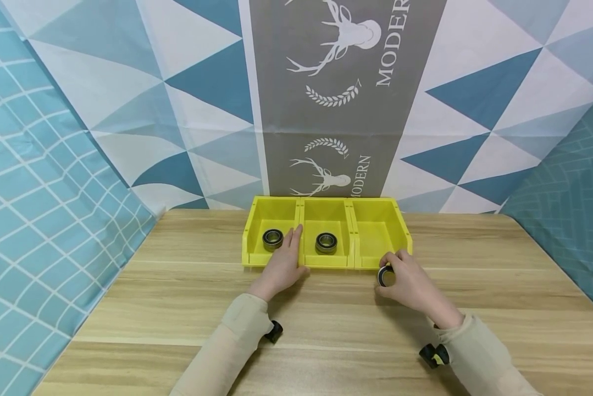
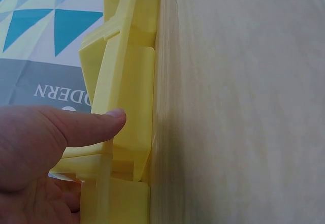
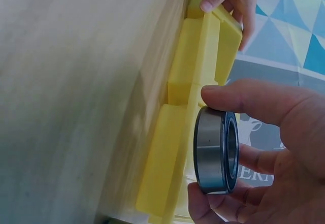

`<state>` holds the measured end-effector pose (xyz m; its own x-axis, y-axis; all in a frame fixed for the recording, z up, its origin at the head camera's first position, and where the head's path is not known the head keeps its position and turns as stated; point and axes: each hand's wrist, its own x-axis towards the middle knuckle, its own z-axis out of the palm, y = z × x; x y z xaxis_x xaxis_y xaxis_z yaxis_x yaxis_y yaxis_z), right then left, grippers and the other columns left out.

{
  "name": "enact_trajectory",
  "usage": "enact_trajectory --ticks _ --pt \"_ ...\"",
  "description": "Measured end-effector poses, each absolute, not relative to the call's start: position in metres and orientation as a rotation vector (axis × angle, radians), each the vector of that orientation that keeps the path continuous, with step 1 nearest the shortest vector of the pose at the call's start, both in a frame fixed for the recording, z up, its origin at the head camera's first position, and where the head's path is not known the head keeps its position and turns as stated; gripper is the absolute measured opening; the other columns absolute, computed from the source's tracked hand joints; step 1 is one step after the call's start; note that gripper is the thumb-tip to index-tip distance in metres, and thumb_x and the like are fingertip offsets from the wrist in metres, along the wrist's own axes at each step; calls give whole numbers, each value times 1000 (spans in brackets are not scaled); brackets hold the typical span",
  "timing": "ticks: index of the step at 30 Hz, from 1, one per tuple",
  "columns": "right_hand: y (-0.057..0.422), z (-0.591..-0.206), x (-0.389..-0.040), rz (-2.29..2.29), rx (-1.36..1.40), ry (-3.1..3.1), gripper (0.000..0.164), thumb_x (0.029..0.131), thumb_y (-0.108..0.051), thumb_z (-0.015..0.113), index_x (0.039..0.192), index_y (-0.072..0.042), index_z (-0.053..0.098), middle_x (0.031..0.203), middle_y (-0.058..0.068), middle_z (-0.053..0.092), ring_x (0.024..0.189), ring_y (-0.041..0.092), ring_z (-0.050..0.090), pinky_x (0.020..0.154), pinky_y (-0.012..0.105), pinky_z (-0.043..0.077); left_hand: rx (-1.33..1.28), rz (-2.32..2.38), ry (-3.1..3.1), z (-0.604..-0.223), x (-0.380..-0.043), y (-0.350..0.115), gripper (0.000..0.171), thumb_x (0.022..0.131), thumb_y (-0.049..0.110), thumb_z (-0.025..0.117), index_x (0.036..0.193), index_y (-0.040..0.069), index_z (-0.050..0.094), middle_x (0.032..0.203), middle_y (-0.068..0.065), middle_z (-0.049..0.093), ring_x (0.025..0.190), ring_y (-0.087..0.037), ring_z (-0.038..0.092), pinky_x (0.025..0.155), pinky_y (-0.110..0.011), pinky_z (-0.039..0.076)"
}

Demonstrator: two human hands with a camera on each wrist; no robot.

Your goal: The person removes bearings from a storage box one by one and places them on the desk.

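**Silver-and-black metal ring bearing [image 3: 209, 150] held by the right hand [image 1: 411, 281], just outside the yellow plastic right compartment [image 1: 373, 232]**

The bearing is off the table, tipped up on its edge rather than lying flat, near the front wall of the right compartment and not inside it. The right hand pinches it across the outer band: in the right wrist view the thumb presses one side of the band and a fingertip supports the opposite side, so the hole between them is uncovered. The palm lies behind the bearing, with the other fingers bent beyond it.

The step in hand looks like bringing this bearing to the right compartment, the only one of the three without a bearing. The next move would likely call for lifting it over the low front wall, turning it flat and loosening the pinch.

Beside that, a second black-rimmed ring bearing [image 1: 326, 250] lies flat in the yellow middle compartment [image 1: 327, 214], and a third black-rimmed ring bearing [image 1: 272, 247] in the yellow left compartment [image 1: 276, 208]. The left hand [image 1: 281, 265] grasps no bearing; its fingers extend along the divider between those two, thumb at the front wall, perhaps steadying the row. All stand on a pale wood-grain table [image 1: 336, 324].
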<state>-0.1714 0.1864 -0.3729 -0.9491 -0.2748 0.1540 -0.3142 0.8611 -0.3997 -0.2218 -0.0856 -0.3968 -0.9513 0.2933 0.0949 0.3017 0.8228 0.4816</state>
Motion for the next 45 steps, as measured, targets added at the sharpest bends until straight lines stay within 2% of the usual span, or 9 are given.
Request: enact_trajectory --ticks 14,22,34,42,45 --pt "183 -385 -160 630 522 -3031 42 66 -17 76 102 -4 58 94 9 51 84 22 52 70 38 46 -492 -806 -2971 -396 -218 -86 99 77 19 72 147 11 2 148 -24 14 105 -41 53 92 -46 43" --pt "179 -390 -157 580 530 -3078 39 62 -14 76 97 -8 59 91 7 50 81 22 50 64 36 43 -497 -810 -2964 -396 -217 -86 98 77 19 72 147 11 3 148 -23 15 114 -42 47 96 -47 39" --pt "177 -390 -155 504 559 -3120 37 64 -13 74 98 -8 60 93 8 52 83 24 49 68 40 43 -482 -805 -2979 -396 -220 -86 100 77 20 72 147 13 0 149 -23 13 117 -42 45 97 -48 38" --pt "176 -386 -155 499 586 -3146 38 65 -13 75 99 -8 60 96 9 52 86 26 50 70 41 43 -511 -799 -2956 -395 -220 -86 99 76 18 72 147 10 3 147 -25 16 100 -40 56 89 -45 45" --pt "175 -382 -158 545 557 -3142 41 68 -17 74 104 -6 59 98 9 53 87 25 52 70 39 45 -516 -799 -2951 -395 -220 -86 99 76 17 72 147 10 3 147 -25 16 98 -40 57 88 -45 45"
